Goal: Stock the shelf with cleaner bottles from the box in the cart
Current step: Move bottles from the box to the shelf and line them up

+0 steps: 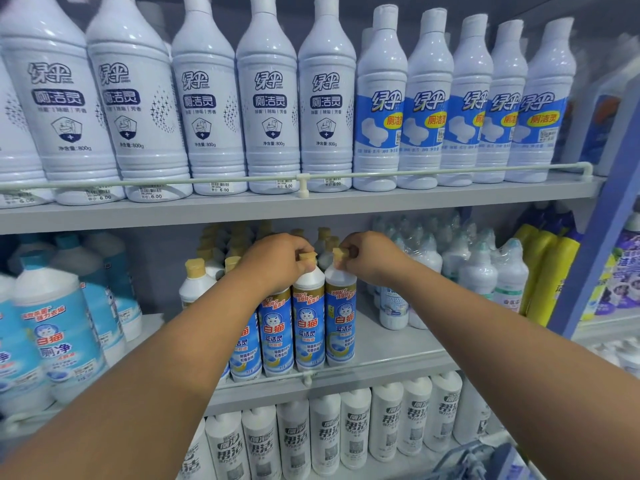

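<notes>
Several white cleaner bottles with blue labels and tan caps stand in a front row on the middle shelf [388,344]. My left hand [277,261] grips the neck and cap of one bottle [308,327] in that row. My right hand [372,258] pinches the tan cap of the bottle [340,323] next to it on the right. Both bottles stand upright on the shelf, touching each other. More tan-capped bottles [221,251] stand behind them. The box and the cart are out of view.
Tall white bottles [266,98] fill the top shelf behind a guard rail [303,177]. Light-blue bottles [55,337] stand at left, small wrapped bottles [478,268] and yellow bottles [550,275] at right. White bottles [356,427] line the shelf below. A blue upright [595,244] bounds the right side.
</notes>
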Available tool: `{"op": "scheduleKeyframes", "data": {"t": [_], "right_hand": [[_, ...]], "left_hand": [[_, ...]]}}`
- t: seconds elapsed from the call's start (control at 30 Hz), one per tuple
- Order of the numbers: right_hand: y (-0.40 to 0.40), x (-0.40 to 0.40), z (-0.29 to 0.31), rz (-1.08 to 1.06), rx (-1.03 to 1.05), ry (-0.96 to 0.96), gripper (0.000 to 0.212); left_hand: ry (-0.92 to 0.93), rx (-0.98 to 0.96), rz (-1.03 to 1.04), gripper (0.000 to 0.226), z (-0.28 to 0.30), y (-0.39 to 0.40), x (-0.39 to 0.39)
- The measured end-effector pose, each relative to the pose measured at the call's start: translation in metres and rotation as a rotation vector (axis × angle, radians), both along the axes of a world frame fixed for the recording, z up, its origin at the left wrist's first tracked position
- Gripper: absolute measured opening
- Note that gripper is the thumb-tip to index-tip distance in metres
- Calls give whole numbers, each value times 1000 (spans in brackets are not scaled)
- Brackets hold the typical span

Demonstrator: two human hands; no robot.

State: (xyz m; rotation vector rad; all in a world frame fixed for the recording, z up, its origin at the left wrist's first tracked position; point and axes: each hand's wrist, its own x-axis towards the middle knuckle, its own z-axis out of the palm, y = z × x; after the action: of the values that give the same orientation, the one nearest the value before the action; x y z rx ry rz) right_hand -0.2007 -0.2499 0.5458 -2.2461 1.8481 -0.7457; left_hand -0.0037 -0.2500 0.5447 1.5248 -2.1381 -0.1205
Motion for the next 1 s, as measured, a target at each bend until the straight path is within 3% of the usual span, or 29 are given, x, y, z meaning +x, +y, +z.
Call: {"op": "scheduleKeyframes", "data": {"t": [0.4, 0.5, 0.63, 0.7, 1.0], "right_hand": [[1, 0, -4, -14, -9, -4, 30], [4, 2, -9, -24, 0, -73, 34], [20, 5, -20, -46, 16, -244, 52], [29, 0, -25, -62, 1, -210, 61], [82, -19, -52, -83, 42, 15, 65]], "left_hand": [[-32, -108, 63, 27, -9, 3, -4], [-144, -190, 94, 26, -15, 8, -8], [-190, -255, 147, 45, -25, 20, -11], [-194, -288, 147, 51, -30, 27, -11], [-235, -325, 279, 62, -58, 85, -17]]}}
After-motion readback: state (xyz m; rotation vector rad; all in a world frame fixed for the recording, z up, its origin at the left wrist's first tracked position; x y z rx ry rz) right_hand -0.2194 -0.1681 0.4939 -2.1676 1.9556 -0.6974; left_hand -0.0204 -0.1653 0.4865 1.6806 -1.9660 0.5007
